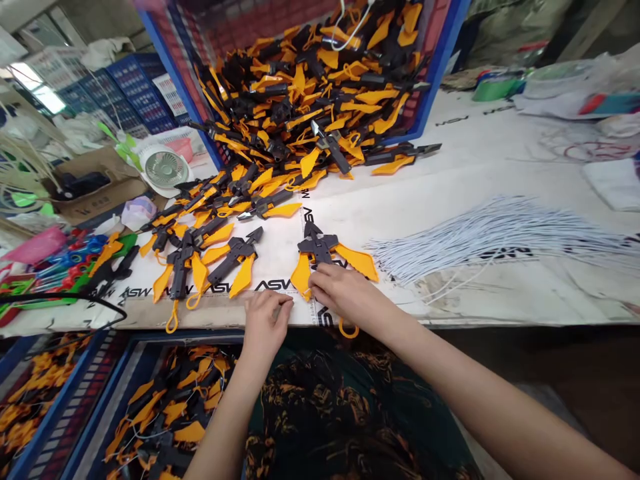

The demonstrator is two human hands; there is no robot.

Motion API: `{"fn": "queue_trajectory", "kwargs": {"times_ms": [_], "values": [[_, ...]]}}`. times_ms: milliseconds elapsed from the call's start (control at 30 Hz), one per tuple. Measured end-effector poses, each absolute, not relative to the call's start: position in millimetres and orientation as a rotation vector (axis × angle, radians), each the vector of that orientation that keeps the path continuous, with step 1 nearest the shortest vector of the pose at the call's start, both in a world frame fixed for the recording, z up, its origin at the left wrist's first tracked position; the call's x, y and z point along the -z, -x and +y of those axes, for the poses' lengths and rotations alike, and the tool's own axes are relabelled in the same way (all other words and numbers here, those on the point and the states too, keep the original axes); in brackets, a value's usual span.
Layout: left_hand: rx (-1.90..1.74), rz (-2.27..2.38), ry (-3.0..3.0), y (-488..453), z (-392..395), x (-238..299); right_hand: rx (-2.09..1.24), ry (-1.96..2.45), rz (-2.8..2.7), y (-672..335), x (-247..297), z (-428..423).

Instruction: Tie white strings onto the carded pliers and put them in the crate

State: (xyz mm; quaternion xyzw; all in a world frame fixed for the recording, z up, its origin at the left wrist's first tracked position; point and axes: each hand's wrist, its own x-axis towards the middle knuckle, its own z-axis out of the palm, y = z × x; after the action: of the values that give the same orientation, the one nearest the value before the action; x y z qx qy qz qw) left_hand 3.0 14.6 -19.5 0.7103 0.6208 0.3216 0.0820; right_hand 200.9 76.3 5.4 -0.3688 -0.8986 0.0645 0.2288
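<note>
Crate of blue plastic point(117, 373) at lower left of the frame, loaded with black-and-orange tools. Dark patterned clothing point(350, 413) at bottom centre. Left hand point(267, 323) just left of lower centre, over the near edge of the paper-covered table point(510, 157); fingers curled toward the thumb, impossible to tell whether pinching something thin or holding nothing. Right hand point(345, 293) just right of centre, fingers bent over the lower end of a plier-shaped tool point(317, 248) and touching it; underside hidden, so impossible to tell firm grasp from light touch. Same tool at centre of the frame, on the table, black pointed tip toward the top, orange handles splayed to both sides. Orange ring point(349, 329) below the right palm. Left of centre, a similar tool point(235, 260) lying tilted. At right, a spread bundle of thin white strands point(500, 233). Farther up, a heap of such tools point(310, 100) spilling from a tipped blue crate point(441, 60). Upper left, a small fan point(167, 168) and stacked blue baskets point(135, 93).
</note>
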Motion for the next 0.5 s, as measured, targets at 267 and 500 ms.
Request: {"fn": "queue_trajectory", "kwargs": {"times_ms": [267,500], "values": [[-0.832,1.980,-2.162,-14.9,23.6,31.4,0.010,1.103,-2.688,-190.5,-8.8,77.8],[-0.833,1.978,-2.153,-17.7,27.5,33.5,-0.009,1.051,-2.698,-185.0,-7.8,77.0]]}}
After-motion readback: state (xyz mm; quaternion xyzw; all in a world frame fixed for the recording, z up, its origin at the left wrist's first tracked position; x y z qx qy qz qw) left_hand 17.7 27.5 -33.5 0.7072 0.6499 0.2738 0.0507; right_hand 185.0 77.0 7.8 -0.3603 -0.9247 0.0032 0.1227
